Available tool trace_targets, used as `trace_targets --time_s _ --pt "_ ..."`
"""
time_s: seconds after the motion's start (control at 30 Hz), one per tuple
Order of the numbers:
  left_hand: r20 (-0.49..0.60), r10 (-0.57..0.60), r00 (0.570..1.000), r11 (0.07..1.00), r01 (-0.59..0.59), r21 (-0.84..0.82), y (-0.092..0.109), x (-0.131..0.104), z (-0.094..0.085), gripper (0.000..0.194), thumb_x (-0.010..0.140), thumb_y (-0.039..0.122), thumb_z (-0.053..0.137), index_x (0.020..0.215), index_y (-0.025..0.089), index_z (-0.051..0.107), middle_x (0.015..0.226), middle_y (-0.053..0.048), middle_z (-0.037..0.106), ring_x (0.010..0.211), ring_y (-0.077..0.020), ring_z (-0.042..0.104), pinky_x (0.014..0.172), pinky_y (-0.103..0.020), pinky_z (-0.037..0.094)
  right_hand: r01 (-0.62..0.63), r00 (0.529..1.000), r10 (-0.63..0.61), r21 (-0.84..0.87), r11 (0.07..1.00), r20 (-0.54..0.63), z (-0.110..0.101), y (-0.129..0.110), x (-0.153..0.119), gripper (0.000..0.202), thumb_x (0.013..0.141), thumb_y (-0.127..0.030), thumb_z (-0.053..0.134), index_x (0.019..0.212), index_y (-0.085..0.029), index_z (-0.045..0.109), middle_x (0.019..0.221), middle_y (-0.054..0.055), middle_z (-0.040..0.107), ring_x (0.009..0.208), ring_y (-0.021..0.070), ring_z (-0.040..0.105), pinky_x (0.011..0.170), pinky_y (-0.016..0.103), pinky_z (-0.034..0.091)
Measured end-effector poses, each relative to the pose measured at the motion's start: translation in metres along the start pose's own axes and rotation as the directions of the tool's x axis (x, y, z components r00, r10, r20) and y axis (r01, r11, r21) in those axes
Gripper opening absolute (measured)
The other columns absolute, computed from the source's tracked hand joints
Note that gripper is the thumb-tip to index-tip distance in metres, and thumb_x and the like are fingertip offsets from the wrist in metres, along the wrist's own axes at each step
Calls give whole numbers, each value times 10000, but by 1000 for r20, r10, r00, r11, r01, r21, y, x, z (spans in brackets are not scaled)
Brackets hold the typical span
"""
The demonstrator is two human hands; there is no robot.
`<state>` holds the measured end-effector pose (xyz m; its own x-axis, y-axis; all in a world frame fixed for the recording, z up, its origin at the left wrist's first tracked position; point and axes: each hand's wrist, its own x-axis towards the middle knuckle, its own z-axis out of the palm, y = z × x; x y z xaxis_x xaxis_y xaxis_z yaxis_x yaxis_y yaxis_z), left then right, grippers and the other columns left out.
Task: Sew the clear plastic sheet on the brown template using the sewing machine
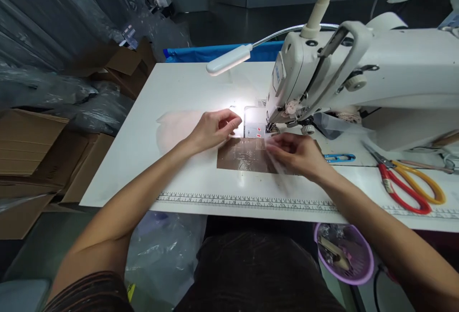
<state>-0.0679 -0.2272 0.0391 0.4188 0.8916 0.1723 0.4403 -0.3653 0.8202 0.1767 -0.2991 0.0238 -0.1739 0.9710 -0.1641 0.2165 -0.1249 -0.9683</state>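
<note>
A white sewing machine [287, 78] stands on the white table, its lamp lighting the needle area. My left hand [217, 129] is left of the metal needle plate [254, 123], thumb and fingertips pressed together; whatever they may hold is too small to make out. Just in front of the presser foot, my right hand [292, 152] pinches a thin, sheer strip [278, 164] that trails toward the table's front, blurred. Beneath it, a brown, shiny patch [242, 155] lies on the table before the needle plate.
Red and yellow scissors [409, 178] and blue thread snips [339, 157] lie at the right. A printed ruler [222, 201] runs along the front edge. A pale pink piece [177, 130] lies at the left. Cardboard boxes [82, 159] and a purple basket [367, 274] are beyond the table.
</note>
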Motion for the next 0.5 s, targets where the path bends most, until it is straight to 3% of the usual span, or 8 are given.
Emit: trace_targets --time_s 0.07,0.13,0.23,0.33,0.4,0.43,0.5 --pt "122 -90 988 984 107 -142 4 -13 7 433 949 546 535 926 133 663 808 -92 716 642 -151 684 547 -258 546 5 986 -21 96 995 164 13 -6 5 361 807 -493 740 1009 -196 707 805 39 697 693 176 656 597 283 548" --pt "207 -131 969 969 169 -178 6 -21 12 515 944 626 491 971 138 653 832 -102 728 636 -159 691 537 -272 548 71 954 -94 92 993 283 15 -8 7 374 881 -506 667 1100 -205 704 937 57 722 820 195 691 686 303 572" --pt "230 -130 965 987 148 -61 7 -28 19 482 897 565 616 1140 149 615 855 -68 738 641 -146 682 557 -264 535 310 937 -261 -210 927 232 1 0 5 346 975 -450 556 1148 -193 709 930 71 720 814 212 682 695 334 559" --pt "172 -93 981 996 90 21 4 -30 28 415 858 329 691 1206 139 570 814 -30 727 622 -119 657 560 -234 523 555 825 -486 -579 598 289 -16 15 1 316 1000 -307 488 1174 -168 712 1009 125 688 905 263 644 798 423 540" --pt "82 -61 995 998 57 39 1 -28 33 363 869 252 649 1201 132 563 786 -16 715 599 -103 640 564 -220 529 629 747 -533 -683 371 397 -23 25 0 329 990 -242 471 1218 -169 697 1085 156 646 998 304 599 858 479 510" --pt "13 -29 1000 997 28 72 -1 -27 34 359 875 246 639 1206 129 561 802 -20 713 589 -95 629 562 -217 530 634 729 -538 -713 299 423 -24 29 2 334 985 -228 477 1235 -172 690 1093 162 630 1005 315 583 859 491 501" --pt "-139 106 985 974 -74 215 -5 -23 33 378 877 269 648 1220 128 574 934 -64 716 611 -93 620 540 -221 523 625 717 -551 -743 238 427 -27 35 7 335 977 -224 498 1254 -178 681 1083 161 610 966 311 570 831 478 495"
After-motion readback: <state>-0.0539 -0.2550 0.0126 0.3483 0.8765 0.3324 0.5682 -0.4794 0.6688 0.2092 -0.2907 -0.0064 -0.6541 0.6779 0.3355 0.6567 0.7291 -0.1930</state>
